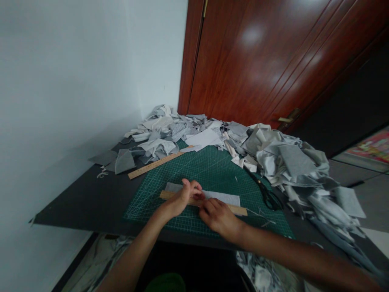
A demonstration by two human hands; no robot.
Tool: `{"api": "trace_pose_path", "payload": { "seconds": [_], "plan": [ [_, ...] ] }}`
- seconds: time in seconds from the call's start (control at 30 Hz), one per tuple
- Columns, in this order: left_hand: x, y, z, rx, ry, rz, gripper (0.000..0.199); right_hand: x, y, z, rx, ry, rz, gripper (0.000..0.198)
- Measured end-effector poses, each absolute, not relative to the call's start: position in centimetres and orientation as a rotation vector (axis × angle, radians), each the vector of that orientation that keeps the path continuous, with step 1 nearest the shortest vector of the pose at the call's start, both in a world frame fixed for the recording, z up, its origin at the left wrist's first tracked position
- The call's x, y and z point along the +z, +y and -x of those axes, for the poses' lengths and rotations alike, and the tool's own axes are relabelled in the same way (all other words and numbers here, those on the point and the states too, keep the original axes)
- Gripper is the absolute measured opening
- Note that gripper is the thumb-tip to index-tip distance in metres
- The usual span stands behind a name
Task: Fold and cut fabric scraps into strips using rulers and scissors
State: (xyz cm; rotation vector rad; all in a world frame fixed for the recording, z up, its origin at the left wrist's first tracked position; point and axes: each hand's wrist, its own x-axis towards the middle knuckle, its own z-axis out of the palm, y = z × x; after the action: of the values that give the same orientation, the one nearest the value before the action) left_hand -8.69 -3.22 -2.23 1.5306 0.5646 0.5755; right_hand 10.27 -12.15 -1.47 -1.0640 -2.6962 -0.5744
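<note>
Hiding ruler (pixel 238 210) partly, two hands (pixel 182 198) (pixel 219 217), contact unclear

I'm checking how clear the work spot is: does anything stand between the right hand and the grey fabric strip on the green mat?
Yes, in part: the short wooden ruler lies lengthwise over the fabric strip, close by the right hand. Beyond the ruler, the strip's far right part shows uncovered.

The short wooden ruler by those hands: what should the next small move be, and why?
Perhaps press the short ruler steady against the grey cloth strip with the right hand: that hand is at the ruler, which lies lengthwise over the strip, and the left hand is close by.
</note>
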Motion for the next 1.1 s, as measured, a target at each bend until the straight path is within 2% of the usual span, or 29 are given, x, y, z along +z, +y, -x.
{"api": "trace_pose_path", "payload": {
  "seconds": [0.27, 0.57, 0.8, 1.1],
  "plan": [
    [-2.1, -3.3, 8.7, 0.577, 0.548, -1.493, 0.102, -1.4, -11.3, -10.6, -0.405, -2.702, 1.048, 0.013],
    [-1.6, -3.3, 9.0, 0.544, 0.617, -1.560, 0.105, -1.9, -10.0, -7.7, -0.451, -2.665, 0.958, 0.016],
    [-0.5, -3.7, 9.2, 0.561, 0.643, -1.633, 0.104, -1.9, -9.9, -5.6, -0.615, -2.638, 0.957, 0.023],
    [-0.7, -3.8, 8.8, 0.579, 0.587, -1.645, 0.100, -0.2, -12.7, -8.2, -0.602, -2.699, 1.199, 0.011]
  ]
}}
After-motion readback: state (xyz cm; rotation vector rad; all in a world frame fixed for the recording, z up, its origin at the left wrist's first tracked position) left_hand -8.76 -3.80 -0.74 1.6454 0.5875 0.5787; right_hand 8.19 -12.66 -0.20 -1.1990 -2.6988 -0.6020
